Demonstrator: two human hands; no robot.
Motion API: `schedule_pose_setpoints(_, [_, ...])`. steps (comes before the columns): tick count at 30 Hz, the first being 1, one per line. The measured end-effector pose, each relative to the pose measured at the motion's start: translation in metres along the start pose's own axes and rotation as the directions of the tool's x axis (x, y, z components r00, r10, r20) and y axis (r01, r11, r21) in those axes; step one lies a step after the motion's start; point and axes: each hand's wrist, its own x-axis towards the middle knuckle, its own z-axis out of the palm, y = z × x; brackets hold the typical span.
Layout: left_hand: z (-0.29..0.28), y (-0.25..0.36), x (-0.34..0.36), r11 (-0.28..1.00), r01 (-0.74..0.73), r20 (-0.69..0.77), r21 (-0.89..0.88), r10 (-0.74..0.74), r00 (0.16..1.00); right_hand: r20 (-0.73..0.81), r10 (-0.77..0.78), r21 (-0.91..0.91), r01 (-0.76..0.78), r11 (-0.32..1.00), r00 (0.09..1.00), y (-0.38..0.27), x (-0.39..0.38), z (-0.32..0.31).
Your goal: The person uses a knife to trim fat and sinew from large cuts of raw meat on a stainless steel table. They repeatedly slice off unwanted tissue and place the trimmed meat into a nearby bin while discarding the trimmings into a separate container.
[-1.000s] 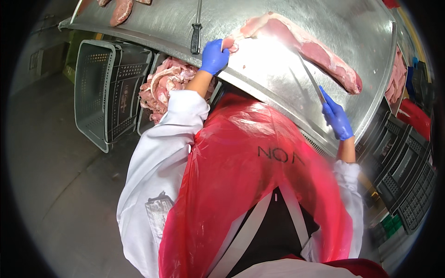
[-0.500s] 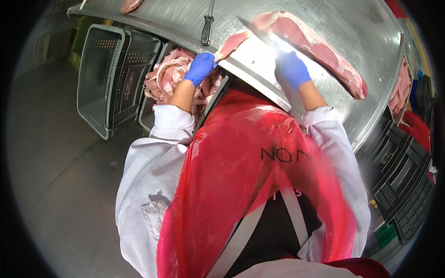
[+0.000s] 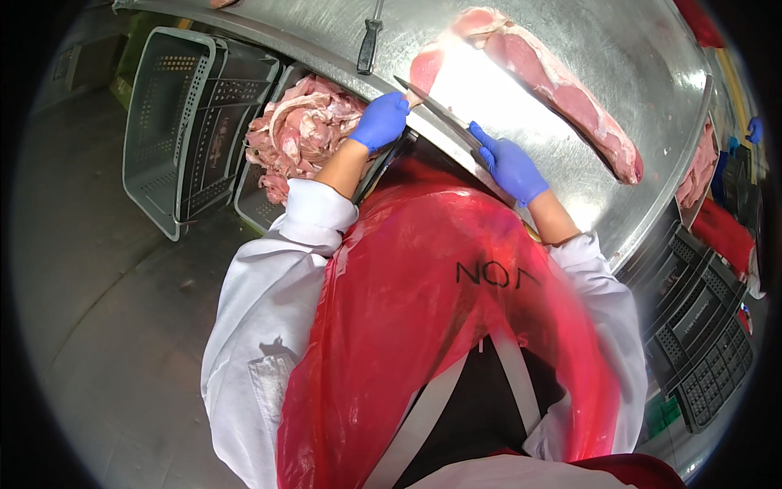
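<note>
A long slab of pale pink meat (image 3: 562,94) with a fatty edge lies across the metal table. Its thin flap (image 3: 428,63) reaches left toward me, partly washed out by glare. My left hand (image 3: 381,122), in a blue glove, is closed on the near end of this flap at the table's edge. In my right hand (image 3: 513,167), also blue-gloved, is a knife (image 3: 440,112). The blade points up and left and crosses close to my left fingertips, over or against the flap; which of the two I cannot tell.
Below my left hand, a grey crate (image 3: 262,213) holds many meat pieces (image 3: 305,134). Another grey crate (image 3: 151,191) stands tilted beside it. A black-handled sharpening rod (image 3: 370,45) lies on the metal table (image 3: 652,106). Dark crates (image 3: 700,326) and another person's gloved hand (image 3: 755,130) are at right.
My right hand has drawn the knife toward me and down, from the slab to beside my left hand. The left hand has shifted slightly right, still holding the flap.
</note>
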Motion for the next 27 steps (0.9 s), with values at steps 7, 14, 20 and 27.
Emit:
schedule_pose_setpoints(7, [0.022, 0.005, -0.003, 0.944, -0.325, 0.066, 0.058, 0.321, 0.945, -0.252, -0.070, -0.132, 0.038, 0.991, 0.965, -0.016, 0.060, 0.020])
schedule_pose_setpoints(14, [0.012, -0.007, -0.012, 0.975, -0.222, -0.030, 0.016, 0.223, 0.974, -0.347, -0.167, -0.171, 0.113, 0.979, 0.923, -0.006, 0.079, 0.023])
schedule_pose_setpoints(20, [-0.005, -0.024, -0.013, 0.992, -0.129, -0.054, -0.005, 0.129, 0.990, -0.230, -0.026, -0.218, -0.025, 0.976, 0.973, 0.025, 0.025, 0.005])
schedule_pose_setpoints(27, [0.019, -0.032, -0.022, 0.987, -0.149, -0.168, 0.066, 0.158, 0.973, -0.262, -0.052, -0.232, -0.011, 0.973, 0.964, 0.052, -0.002, 0.006])
